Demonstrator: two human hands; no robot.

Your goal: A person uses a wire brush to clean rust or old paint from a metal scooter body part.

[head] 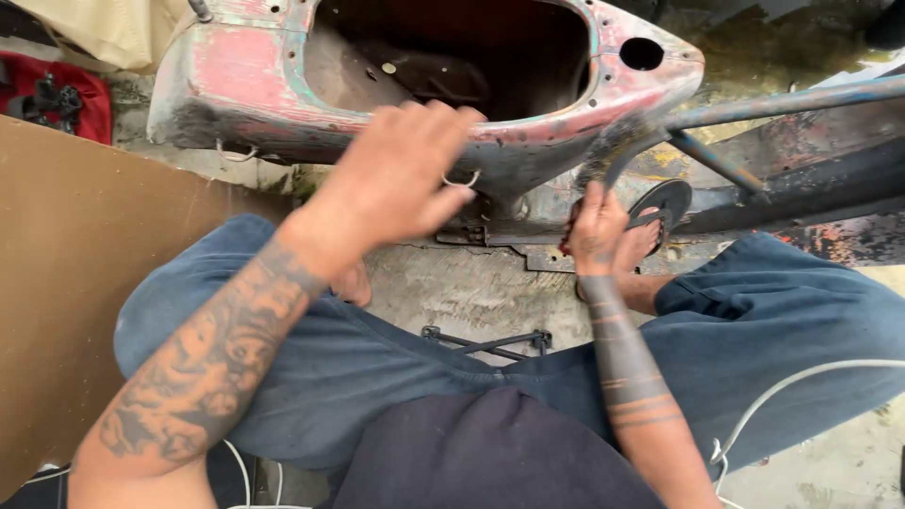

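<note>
A worn scooter body shell with peeling red and pale blue paint lies on the concrete in front of me, its hollow open upward. My left hand is raised over the shell's near rim, fingers bent and loosely apart, holding nothing that I can see. My right hand is closed around the handle of a dark brush. The brush head is blurred and sits against the shell's right end, just below a round hole. A small wire hook hangs from the rim beside my left hand.
A brown cardboard sheet lies at the left, a red object behind it. A blue metal tube runs off right. My foot in a black sandal rests by the shell. A black rod and white cable lie near my knees.
</note>
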